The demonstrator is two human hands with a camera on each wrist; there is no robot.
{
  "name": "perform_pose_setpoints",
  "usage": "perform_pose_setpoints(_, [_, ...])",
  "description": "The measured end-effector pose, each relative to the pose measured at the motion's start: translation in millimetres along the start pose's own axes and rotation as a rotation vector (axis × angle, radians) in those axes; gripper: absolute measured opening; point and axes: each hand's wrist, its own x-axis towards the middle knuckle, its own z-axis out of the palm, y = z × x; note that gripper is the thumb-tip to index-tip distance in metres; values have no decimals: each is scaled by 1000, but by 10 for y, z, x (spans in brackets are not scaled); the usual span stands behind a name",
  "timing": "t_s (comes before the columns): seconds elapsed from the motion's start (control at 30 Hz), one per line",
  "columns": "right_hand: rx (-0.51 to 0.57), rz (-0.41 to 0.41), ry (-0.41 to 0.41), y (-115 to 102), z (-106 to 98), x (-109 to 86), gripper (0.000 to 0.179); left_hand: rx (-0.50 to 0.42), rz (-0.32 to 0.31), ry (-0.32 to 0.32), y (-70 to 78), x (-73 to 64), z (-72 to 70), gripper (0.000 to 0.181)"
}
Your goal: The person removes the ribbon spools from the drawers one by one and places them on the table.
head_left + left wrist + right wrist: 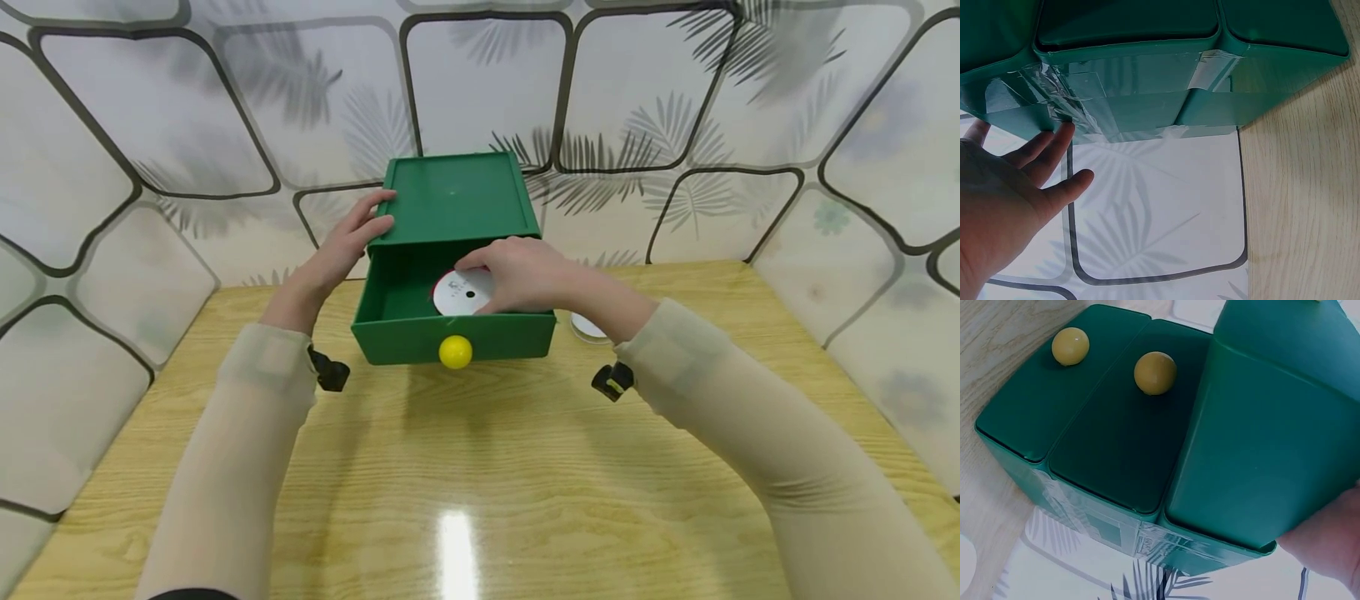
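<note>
A green drawer cabinet (453, 196) stands against the back wall with its top drawer (397, 340) pulled out. Fingers spread, my left hand (337, 250) touches the cabinet's left side; in the left wrist view the fingertips of that hand (1010, 200) meet the taped green side. My right hand (528, 271) reaches into the drawer and holds a ribbon spool (453, 293), a white disc with a dark centre hole and a red edge. Part of the spool is hidden behind this hand. In the right wrist view, only part of the right hand (1332, 540) shows beyond the drawer.
A yellow ball knob (455, 352) sticks out from the open drawer's front. Two lower drawers (1110, 425) are closed, each with a yellow knob. Another white round spool (587, 327) lies on the wooden table (480, 450), partly behind the right forearm. Patterned cloth surrounds the table.
</note>
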Motion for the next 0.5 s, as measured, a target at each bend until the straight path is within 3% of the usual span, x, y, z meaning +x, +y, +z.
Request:
perform_pose_setpoints(0.23, [27, -30, 38, -4, -67, -80, 59, 2, 4, -1, 0, 3, 3, 59])
perform_pose_setpoints(0.5, [31, -6, 51, -34, -207, -174, 66, 3, -2, 2, -9, 2, 2, 59])
